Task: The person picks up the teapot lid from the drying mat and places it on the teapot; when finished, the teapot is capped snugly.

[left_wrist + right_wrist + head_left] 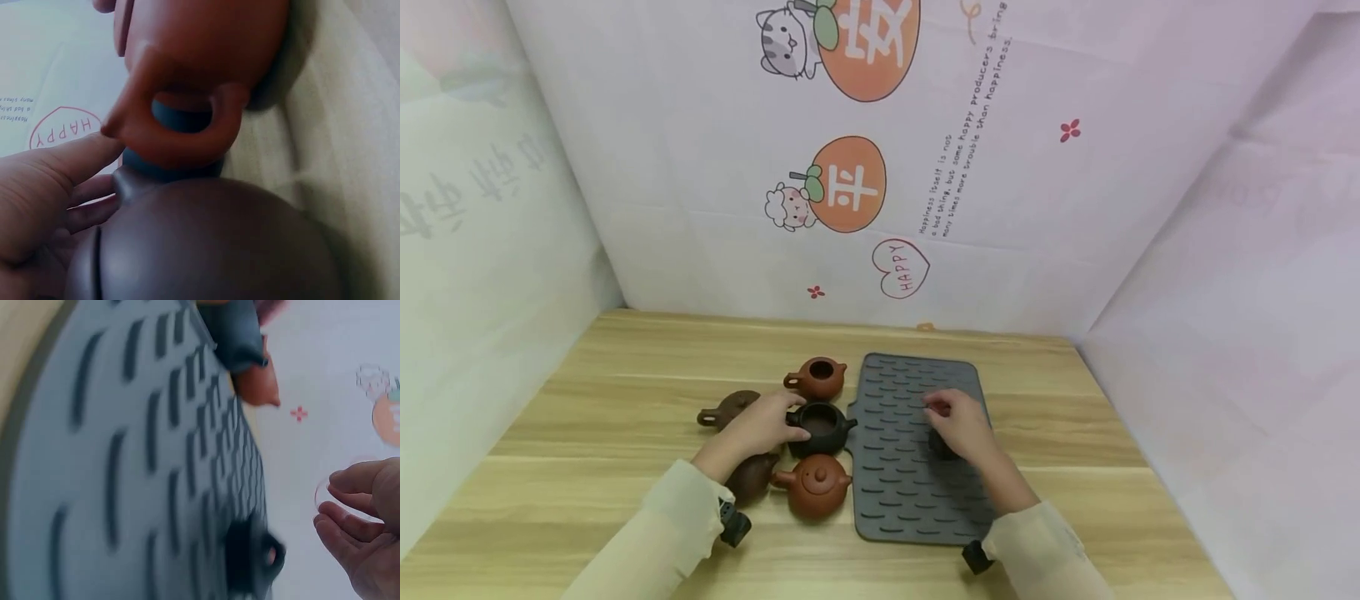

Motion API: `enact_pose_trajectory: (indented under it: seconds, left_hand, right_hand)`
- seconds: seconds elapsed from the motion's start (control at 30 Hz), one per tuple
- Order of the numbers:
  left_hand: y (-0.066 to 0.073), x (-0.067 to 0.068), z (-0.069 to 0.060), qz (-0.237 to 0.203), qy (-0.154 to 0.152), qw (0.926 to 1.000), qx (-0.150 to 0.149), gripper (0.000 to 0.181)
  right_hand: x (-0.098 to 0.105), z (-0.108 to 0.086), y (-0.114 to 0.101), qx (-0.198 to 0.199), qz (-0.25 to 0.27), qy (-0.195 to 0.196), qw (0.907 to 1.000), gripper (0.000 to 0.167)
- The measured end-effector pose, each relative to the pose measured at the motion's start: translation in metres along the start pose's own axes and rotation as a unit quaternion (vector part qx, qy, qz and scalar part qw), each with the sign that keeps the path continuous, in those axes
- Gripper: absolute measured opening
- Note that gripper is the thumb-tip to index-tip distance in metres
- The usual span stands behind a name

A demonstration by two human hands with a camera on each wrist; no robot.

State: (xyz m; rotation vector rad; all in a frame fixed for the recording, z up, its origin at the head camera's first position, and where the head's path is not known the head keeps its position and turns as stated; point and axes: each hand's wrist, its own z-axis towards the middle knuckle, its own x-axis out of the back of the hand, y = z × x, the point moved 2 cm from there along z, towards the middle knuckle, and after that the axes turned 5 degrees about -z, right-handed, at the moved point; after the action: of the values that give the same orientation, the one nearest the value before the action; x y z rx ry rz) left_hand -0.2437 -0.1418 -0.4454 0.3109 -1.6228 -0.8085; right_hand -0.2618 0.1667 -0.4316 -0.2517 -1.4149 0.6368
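Observation:
In the head view my left hand (760,427) is at the black lidless teapot (820,432), with fingers and thumb around its handle side. In the left wrist view, my left hand (53,200) reaches past a dark brown teapot (212,244) and a reddish teapot (206,44), which hide much of the black one. My right hand (958,425) is above the grey mat (895,500), its fingers bent loosely. A small black object (940,447) lies beneath it; in the right wrist view that object (250,559) has a loop and stands apart from my empty fingers (350,531).
Behind the black teapot is a lidless reddish teapot (818,379); in front stands a lidded one (818,492). Two dark brown teapots, one farther back (736,406) and one nearer (751,481), are partly behind my left arm. Printed white cloth walls surround the wooden table (647,375).

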Motion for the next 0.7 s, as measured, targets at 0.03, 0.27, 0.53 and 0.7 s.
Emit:
enact_pose_trajectory:
  seconds: [0.03,0.27,0.53,0.7]
  left_hand:
    - [0.000,-0.001,0.000,0.000,0.002,1.0000,0.001,0.052]
    - [0.000,-0.002,0.000,0.001,0.006,1.0000,0.006,0.052]
    - [0.000,-0.003,-0.001,-0.005,0.010,0.9998,0.015,0.052]
    - [-0.001,-0.003,-0.001,-0.005,0.012,0.9999,0.011,0.051]
  right_hand:
    - [0.001,-0.002,0.006,-0.005,0.001,0.000,1.0000,0.017]
    - [0.007,-0.010,0.039,-0.038,-0.001,-0.013,0.9992,0.013]
    - [0.007,-0.019,0.047,-0.032,-0.019,-0.049,0.9981,0.010]
    - [0.004,-0.022,0.049,-0.031,-0.020,-0.048,0.9982,0.007]
